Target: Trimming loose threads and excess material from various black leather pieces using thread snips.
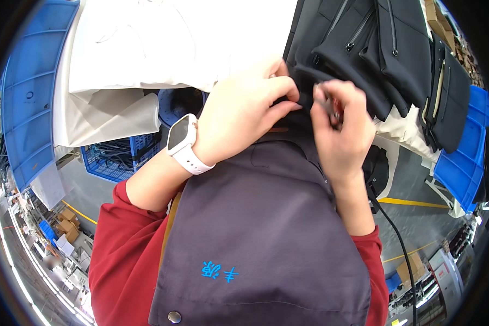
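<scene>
My left hand (244, 106), with a white watch at its wrist, is closed, thumb and fingers pinched at the edge of a black fabric piece (305, 100) above my apron. To its right, my right hand (343, 136) curls around a small tool with metal and red parts (335, 113). Motion blur and the fingers hide its exact kind. Beyond both hands lies a pile of black sewn pieces with zippers (358, 49), its near end close to my fingertips.
White sheeting (163, 43) covers the surface at the far left. Below it stand a round blue bin (171, 106) and a blue crate (106, 165) of dark strips. Blue panels (32, 92) (464, 157) flank both sides. A black cable (399, 239) hangs at my right.
</scene>
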A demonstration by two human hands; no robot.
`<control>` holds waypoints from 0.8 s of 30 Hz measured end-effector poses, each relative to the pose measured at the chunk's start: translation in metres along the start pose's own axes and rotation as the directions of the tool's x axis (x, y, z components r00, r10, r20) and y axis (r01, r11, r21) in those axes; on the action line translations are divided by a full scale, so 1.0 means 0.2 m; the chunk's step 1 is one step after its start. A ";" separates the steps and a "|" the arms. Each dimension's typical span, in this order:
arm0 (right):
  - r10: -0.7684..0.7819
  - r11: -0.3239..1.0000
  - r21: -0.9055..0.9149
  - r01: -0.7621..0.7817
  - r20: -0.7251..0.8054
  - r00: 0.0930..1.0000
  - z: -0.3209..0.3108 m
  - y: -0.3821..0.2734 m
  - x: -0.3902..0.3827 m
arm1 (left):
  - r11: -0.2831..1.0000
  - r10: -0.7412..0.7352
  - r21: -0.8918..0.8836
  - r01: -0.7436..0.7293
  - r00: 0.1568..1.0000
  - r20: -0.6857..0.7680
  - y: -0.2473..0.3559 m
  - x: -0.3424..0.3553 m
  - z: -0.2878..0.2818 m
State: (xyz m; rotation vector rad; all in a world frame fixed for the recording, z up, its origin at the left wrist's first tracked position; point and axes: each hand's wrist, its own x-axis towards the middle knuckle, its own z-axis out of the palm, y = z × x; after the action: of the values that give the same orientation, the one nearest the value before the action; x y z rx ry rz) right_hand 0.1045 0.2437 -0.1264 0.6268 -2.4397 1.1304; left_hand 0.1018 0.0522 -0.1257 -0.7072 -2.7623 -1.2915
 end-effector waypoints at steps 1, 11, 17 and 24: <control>-0.053 0.996 0.065 0.055 -0.019 0.998 0.01 -0.01 -0.04 | 1.000 0.007 -0.004 -0.007 1.000 -0.003 0.01 0.02 0.01; 0.072 0.993 0.089 -0.080 0.092 0.993 -0.09 0.13 0.04 | 0.551 -0.439 -0.568 0.612 0.791 0.427 -0.04 0.22 -0.05; 0.243 0.929 0.228 -0.293 0.224 0.944 -0.12 0.12 0.07 | 0.834 -0.177 -0.512 0.205 0.979 0.103 -0.04 0.13 0.03; 0.052 0.915 0.369 -0.164 0.295 0.954 -0.14 0.12 -0.03 | 0.835 -0.302 -0.459 0.302 0.950 0.075 -0.03 0.13 0.08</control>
State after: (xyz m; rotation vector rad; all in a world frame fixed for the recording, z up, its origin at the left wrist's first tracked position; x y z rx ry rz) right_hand 0.1018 0.2810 -0.1274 0.8259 -2.5204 1.7058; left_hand 0.0789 0.0715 -0.1355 -0.2661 -2.6524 -2.0612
